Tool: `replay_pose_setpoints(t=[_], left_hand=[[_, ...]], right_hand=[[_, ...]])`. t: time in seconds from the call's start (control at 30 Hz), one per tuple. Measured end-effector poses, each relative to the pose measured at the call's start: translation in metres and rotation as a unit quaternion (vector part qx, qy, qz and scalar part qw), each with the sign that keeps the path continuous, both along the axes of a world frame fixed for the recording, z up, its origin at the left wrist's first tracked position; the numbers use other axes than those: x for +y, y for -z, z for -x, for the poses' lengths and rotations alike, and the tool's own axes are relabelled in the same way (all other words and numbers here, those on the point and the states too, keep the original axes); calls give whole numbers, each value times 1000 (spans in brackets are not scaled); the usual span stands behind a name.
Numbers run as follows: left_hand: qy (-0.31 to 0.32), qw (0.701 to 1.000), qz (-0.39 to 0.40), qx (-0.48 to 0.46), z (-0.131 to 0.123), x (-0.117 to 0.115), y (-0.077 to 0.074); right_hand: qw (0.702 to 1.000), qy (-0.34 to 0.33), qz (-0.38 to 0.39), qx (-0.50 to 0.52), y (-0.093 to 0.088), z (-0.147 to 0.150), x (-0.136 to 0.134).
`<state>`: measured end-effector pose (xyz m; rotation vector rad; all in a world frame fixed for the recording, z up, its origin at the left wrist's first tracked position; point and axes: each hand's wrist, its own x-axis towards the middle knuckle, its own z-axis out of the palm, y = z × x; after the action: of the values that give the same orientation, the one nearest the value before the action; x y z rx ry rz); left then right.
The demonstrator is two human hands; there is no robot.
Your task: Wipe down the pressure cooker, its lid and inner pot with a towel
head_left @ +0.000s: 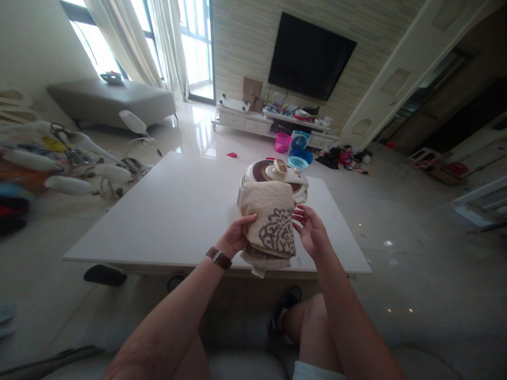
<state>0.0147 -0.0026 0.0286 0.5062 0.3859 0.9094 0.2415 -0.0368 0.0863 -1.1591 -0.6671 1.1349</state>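
Observation:
A folded beige towel [269,216] with a dark floral pattern is in my left hand [236,233], its thumb across the front and the other fingers behind. The towel's lower layers and a small white tag hang near the table's front edge. My right hand [311,229] is at the towel's right side, fingers apart and slightly curled; whether the fingertips touch the cloth I cannot tell. Just behind the towel stands a rounded cream-and-brown appliance [261,171], like an electric cooker, with a knob on its lid. The towel hides much of its front.
The white table [170,206] extends to the left of the appliance. Beyond it are a pink basket [282,142], a light blue basket [298,162] and a cluttered TV cabinet [253,124]. A lamp fixture with several white shades [71,184] is at the left.

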Motion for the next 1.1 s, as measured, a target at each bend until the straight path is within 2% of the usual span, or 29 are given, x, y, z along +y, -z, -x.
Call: replay_pose_setpoints(t=[0.07,0.13,0.2,0.27,0.33,0.37,0.43,0.53,0.63,0.77,0.9,0.97,1.0,1.03,1.1], left_hand=[[-121,992,-29,32,18,11,-9],[-260,961,-67,62,33,22,-16],[-406,904,-98,96,41,33,-21],[-531,825,-123,148,41,39,-22],[-587,759,-159,234,35,41,-19],[-582,737,-186,288,31,41,-16],[-533,708,-242,394,18,39,-8],[-428,687,-305,501,-6,39,4],[-360,677,-352,537,-28,41,13],[-374,690,-339,519,-39,49,18],[-429,710,-257,495,-36,60,22],[-472,691,-234,496,-37,63,21],[-482,673,-255,499,-39,62,18],[-476,654,-301,505,-41,61,15],[-416,616,-424,518,-50,57,5]], right_hand=[[996,85,0,-8,13,-7,12],[990,140,9,-13,26,-12,23],[988,151,11,7,38,-14,33],[989,142,-2,48,47,-13,43],[985,142,-28,91,53,-12,53],[981,153,-39,111,56,-13,57],[972,179,-49,144,61,-15,67],[968,179,-43,170,68,-22,80],[975,145,-40,166,74,-28,88],[986,106,-20,124,76,-33,91],[993,88,-6,78,74,-32,91],[994,92,-10,62,73,-29,91],[994,95,-11,57,72,-27,91],[994,99,-12,54,72,-25,91],[993,105,-8,50,71,-21,91]])
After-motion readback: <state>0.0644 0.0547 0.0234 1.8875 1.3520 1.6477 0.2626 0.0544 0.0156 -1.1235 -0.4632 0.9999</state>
